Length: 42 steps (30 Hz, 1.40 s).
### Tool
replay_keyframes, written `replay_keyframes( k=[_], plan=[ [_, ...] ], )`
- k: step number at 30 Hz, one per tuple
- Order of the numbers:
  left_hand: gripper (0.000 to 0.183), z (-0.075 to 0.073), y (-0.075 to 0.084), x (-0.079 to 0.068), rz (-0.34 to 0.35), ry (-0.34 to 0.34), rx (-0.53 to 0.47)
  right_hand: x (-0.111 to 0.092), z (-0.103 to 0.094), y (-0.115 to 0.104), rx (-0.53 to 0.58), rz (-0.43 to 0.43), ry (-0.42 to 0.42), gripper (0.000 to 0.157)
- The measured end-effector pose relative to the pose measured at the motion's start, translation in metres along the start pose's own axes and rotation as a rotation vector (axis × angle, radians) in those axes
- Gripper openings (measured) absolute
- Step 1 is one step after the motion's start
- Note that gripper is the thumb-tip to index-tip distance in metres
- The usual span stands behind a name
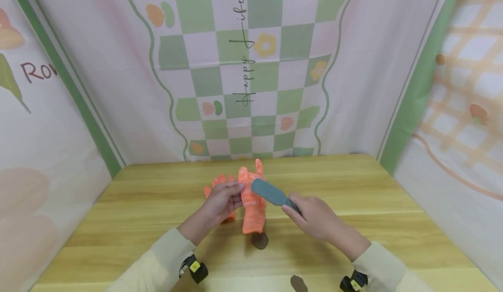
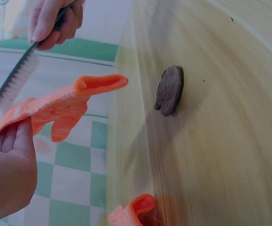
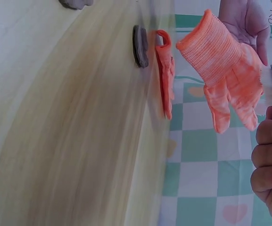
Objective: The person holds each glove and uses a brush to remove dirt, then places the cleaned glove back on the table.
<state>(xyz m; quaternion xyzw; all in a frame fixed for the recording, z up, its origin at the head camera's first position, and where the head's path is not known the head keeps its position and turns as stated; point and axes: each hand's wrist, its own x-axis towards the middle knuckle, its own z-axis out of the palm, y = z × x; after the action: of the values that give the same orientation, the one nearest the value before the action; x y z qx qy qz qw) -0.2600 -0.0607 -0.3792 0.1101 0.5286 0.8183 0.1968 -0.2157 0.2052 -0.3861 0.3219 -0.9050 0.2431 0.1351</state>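
My left hand (image 1: 225, 199) holds an orange knit glove (image 1: 253, 213) by its side, above the table. In the left wrist view its fingers lie beneath the glove (image 2: 55, 106), and the open cuff points away from the hand. A brush (image 1: 271, 192) with a grey-green back is gripped by the handle in my right hand (image 1: 316, 218). The brush's white bristles (image 2: 20, 77) face the glove, and in the right wrist view they meet it near the fingers. A second orange glove (image 1: 230, 217) lies on the table behind my left hand, partly hidden by it.
A flat dark brown lump (image 1: 260, 241) lies on the wooden table (image 1: 165, 252) just in front of the held glove. Another brown lump (image 1: 299, 283) is at the near edge. Patterned cloth (image 1: 267, 78) hangs behind the table and at both sides.
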Motion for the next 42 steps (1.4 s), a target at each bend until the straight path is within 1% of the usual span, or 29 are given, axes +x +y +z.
replay_keyframes(
  k=[2, 6, 13, 18, 22, 25, 28, 32, 36, 42],
  plan=[
    [0.025, -0.001, 0.000, 0.000, 0.000, 0.012, 0.003, -0.001, 0.000, 0.000, -0.002, 0.009, -0.018, 0.022],
    [0.024, -0.002, 0.000, -0.001, 0.000, 0.014, 0.000, -0.004, 0.002, 0.002, -0.031, 0.021, -0.039, 0.019],
    [0.026, -0.003, 0.001, -0.001, -0.001, 0.013, -0.015, -0.010, 0.004, 0.008, -0.071, 0.007, -0.043, 0.021],
    [0.026, -0.004, 0.003, -0.001, 0.020, 0.018, -0.007, -0.015, 0.003, 0.013, -0.110, 0.030, -0.052, 0.019],
    [0.024, -0.005, 0.005, -0.002, 0.030, 0.011, -0.012, -0.022, 0.001, 0.019, -0.139, 0.059, -0.086, 0.021],
    [0.020, -0.006, 0.006, -0.002, 0.028, 0.008, -0.019, -0.026, 0.000, 0.022, -0.137, 0.088, -0.117, 0.022],
    [0.018, -0.007, 0.006, -0.002, 0.024, 0.016, -0.024, -0.028, 0.000, 0.025, -0.120, 0.100, -0.129, 0.022],
    [0.018, -0.006, 0.006, -0.001, 0.027, 0.036, -0.026, -0.031, -0.002, 0.025, -0.113, 0.099, -0.133, 0.023],
    [0.018, -0.004, 0.006, 0.001, 0.023, 0.051, -0.028, -0.035, -0.004, 0.024, -0.135, 0.103, -0.119, 0.023],
    [0.018, -0.001, 0.005, 0.005, 0.022, 0.050, -0.022, -0.042, -0.006, 0.025, -0.151, 0.103, -0.097, 0.022]
  ],
)
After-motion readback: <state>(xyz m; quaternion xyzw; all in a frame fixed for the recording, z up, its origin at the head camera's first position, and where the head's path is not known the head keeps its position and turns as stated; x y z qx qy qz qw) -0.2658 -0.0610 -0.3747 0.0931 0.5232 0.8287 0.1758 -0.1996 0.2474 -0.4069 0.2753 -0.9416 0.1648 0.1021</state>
